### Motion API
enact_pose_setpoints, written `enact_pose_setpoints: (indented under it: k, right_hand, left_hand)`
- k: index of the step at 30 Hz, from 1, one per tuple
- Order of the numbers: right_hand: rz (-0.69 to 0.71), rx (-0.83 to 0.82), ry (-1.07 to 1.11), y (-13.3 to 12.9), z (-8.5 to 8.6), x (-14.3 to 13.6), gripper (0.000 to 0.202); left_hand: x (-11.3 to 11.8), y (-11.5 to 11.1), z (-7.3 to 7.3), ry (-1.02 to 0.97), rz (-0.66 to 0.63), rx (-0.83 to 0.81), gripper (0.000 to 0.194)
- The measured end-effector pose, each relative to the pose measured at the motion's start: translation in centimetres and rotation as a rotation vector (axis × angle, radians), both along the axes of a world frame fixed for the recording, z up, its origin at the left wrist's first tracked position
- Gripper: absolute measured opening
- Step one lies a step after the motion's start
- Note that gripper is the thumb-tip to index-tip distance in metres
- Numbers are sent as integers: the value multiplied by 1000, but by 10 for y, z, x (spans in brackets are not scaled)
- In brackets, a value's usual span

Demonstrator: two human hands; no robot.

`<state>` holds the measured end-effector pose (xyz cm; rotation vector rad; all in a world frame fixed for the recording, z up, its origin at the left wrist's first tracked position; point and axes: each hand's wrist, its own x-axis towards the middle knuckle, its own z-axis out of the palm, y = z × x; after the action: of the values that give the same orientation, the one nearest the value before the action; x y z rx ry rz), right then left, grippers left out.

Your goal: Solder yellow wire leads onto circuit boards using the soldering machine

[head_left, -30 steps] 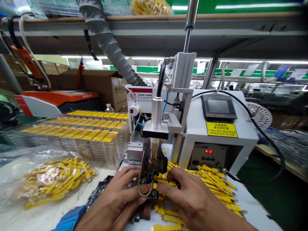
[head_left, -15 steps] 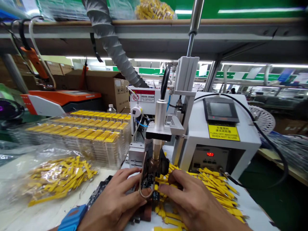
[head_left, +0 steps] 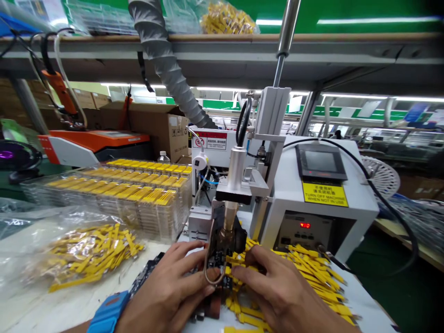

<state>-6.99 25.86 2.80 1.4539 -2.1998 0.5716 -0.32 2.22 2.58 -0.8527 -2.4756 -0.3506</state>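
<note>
A metal soldering head (head_left: pixel 237 173) points down at a small dark circuit board (head_left: pixel 217 259), with a looped brown tube curving in front of it. My left hand (head_left: pixel 173 286), with a blue band at the wrist, has its thumb and fingers closed at the board's left side. Just right of the head's tip, my right hand (head_left: pixel 274 286) pinches a yellow flex strip (head_left: pixel 228 270) against the board. Loose yellow strips (head_left: pixel 312 273) lie around and beyond my right hand. More dark boards (head_left: pixel 147 273) show beside my left wrist.
Clear trays of yellow strips (head_left: pixel 114 185) are stacked at the left, behind a plastic bag of strips (head_left: pixel 97 252). At the right stands a white control box (head_left: pixel 357 203) with a screen and a black cable. A shelf (head_left: pixel 215 46) crosses above.
The view has shifted slightly, so the scene sits a little lower and farther right. Both hands keep nearly the same pose at the board.
</note>
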Motion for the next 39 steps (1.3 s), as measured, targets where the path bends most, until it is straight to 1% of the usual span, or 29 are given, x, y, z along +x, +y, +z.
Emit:
enact_pose_setpoints:
  k: [3,7,11,13,16,19,24,30,33,39]
  right_hand:
    - [-7,-14,1,-1,1,1,36]
    - [-3,-18,-38,-2,2,1,34]
    - [11,-49,3,-2,1,2,35]
    - [6,-42,19,-2,1,2,36]
    - [-19,11,4,-1,1,3,37]
    - [-29,53,-16,0,0,3,38]
    - [-23,15,37,0,-2,2,35]
    - [-24,21,32,-2,-1,1,35]
    - [-7,14,41,-2,0,1,35]
    - [-26,2,71,-1,-2,2,37]
  left_hand:
    - [-1,-1,-2,19,29,43,32]
    - [0,-2,-7,31,55,61,36]
    - [0,-2,-8,31,67,66,40]
    - [0,-2,-8,33,72,67,38]
    - [1,-1,-7,31,69,78,33]
    - [1,-1,-7,32,72,92,34]
    - [2,0,-7,13,60,123,35]
    - [1,-1,-8,5,47,155,34]
    - [0,-2,-8,0,57,158,33]
    - [-1,-3,-10,6,67,134,35]
